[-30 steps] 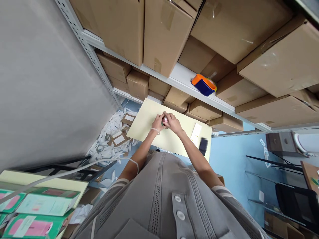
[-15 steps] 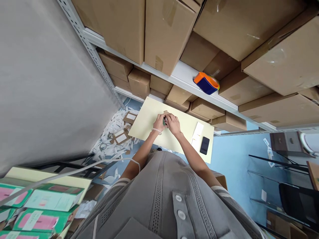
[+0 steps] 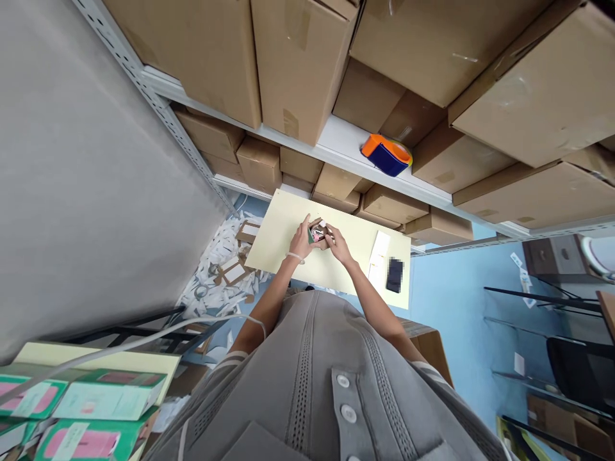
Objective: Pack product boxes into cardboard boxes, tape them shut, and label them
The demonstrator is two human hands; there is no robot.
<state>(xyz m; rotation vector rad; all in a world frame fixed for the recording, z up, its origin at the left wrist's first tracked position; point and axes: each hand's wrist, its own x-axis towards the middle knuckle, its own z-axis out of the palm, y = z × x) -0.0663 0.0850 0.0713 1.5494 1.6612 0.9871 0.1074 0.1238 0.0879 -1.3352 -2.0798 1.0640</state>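
A small open carton (image 3: pixel 323 244), brown inside with a green side, is held above the pale yellow tabletop (image 3: pixel 273 224). Something pink and white shows inside it, too small to name. My left hand (image 3: pixel 300 241) grips the carton's green left side, thumb up along its edge. On the opposite side my right hand (image 3: pixel 339 246) has its fingers at the carton's opened right edge. Further right on the table lie white label sheets (image 3: pixel 379 253) and a dark phone (image 3: pixel 394 275), blurred by pixels.
Shelves (image 3: pixel 331 153) of brown cardboard boxes (image 3: pixel 302 64) rise beyond the table. An orange and blue tape dispenser (image 3: pixel 387 155) sits on one shelf. Paper scraps (image 3: pixel 206 256) cover the floor at left. Green and pink boxes (image 3: pixel 81 442) are stacked at lower left. A cable (image 3: pixel 158 333) crosses my left arm.
My hands have moved slightly apart, and the carton's opening now shows with its pink and white contents. The view has shifted a little.
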